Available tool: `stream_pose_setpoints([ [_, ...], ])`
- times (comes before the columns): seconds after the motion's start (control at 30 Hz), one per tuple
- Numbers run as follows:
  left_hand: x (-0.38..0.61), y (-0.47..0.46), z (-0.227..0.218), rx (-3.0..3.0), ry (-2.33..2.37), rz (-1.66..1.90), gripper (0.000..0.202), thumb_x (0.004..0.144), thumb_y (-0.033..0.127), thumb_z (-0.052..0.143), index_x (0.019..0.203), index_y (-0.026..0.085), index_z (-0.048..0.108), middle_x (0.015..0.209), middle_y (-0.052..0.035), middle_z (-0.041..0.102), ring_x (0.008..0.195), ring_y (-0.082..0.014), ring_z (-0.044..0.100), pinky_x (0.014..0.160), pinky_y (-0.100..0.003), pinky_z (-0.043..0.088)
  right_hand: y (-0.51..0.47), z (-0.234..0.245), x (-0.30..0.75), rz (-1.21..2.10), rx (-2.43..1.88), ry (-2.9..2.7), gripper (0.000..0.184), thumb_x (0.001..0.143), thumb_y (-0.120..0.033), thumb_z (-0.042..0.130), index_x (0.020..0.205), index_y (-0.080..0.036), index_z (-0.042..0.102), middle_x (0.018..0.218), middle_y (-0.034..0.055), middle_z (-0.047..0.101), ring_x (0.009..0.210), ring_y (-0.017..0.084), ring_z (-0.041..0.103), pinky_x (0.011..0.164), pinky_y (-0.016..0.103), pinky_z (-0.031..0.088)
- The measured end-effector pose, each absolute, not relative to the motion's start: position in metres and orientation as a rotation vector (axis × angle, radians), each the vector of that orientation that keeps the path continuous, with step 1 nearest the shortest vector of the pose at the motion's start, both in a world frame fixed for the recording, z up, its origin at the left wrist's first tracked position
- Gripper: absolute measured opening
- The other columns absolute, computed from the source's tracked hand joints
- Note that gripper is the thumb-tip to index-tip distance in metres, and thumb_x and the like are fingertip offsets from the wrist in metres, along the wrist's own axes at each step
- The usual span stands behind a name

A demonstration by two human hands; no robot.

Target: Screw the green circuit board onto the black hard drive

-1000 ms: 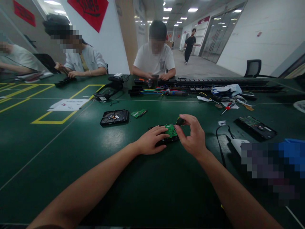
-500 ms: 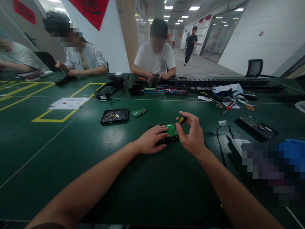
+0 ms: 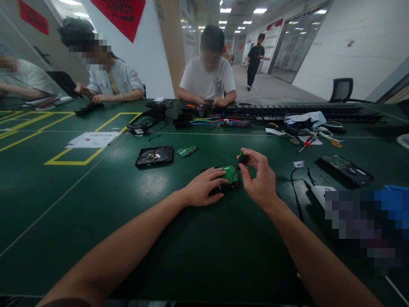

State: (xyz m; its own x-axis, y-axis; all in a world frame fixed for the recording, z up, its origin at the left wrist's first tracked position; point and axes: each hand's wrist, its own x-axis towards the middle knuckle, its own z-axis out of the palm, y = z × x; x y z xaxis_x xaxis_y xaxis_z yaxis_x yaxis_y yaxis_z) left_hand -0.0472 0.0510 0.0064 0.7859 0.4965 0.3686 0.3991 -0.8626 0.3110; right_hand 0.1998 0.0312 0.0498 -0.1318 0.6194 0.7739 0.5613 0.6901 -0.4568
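One screwdriver (image 3: 243, 158), turned since earlier, in right hand (image 3: 261, 181), at green board (image 3: 230, 172)

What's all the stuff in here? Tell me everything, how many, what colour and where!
Middle drive: one, black with green board, under the left hand
Screwdriver: one, black and yellow, above the middle drive's right end
Left drive: one, black, left of middle
Right drive: one, black and green, right
Loose boards: count unclear, green, beside left drive
Papers: several, white, left
Wires: several, multicoloured, far side
Red-handled tool: one, red, far right
Cloth: one, white and blue, far right
Table: one, green, beneath everything
Chair: one, black, back right
Big signs: two, red, upper left
People: four, three seated, one standing
Left hand: one, on middle drive
Right hand: one, holding screwdriver
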Motion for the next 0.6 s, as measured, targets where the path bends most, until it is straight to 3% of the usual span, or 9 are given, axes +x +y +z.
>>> stream_pose_setpoints([
  [0.27, -0.0475, 0.0512, 0.0050, 2.759, 0.702, 0.666, 0.050, 0.099, 0.039, 0.069, 0.146, 0.024, 0.059, 0.163, -0.0151, 0.050, 0.155, -0.0348, 0.044, 0.128, -0.063, 0.034, 0.0308, 0.0479, 0.1988, 0.218, -0.899, -1.792, 0.052, 0.100, -0.013, 0.057, 0.147, -0.030, 0.046, 0.148, 0.0108, 0.063, 0.123, 0.026, 0.074, 0.106, 0.050, 0.064],
  [0.6, -0.0481, 0.0521, 0.0039, 2.772, 0.706, 0.655, 0.053, 0.099, 0.040, 0.069, 0.148, 0.023, 0.058, 0.164, -0.0148, 0.049, 0.156, -0.0347, 0.042, 0.129, -0.063, 0.034, 0.0314, 0.0504, 0.1990, 0.161, -0.915, -1.827, 0.049, 0.101, -0.015, 0.059, 0.146, -0.031, 0.047, 0.139, 0.0101, 0.065, 0.119, 0.026, 0.072, 0.101, 0.051, 0.065],
])
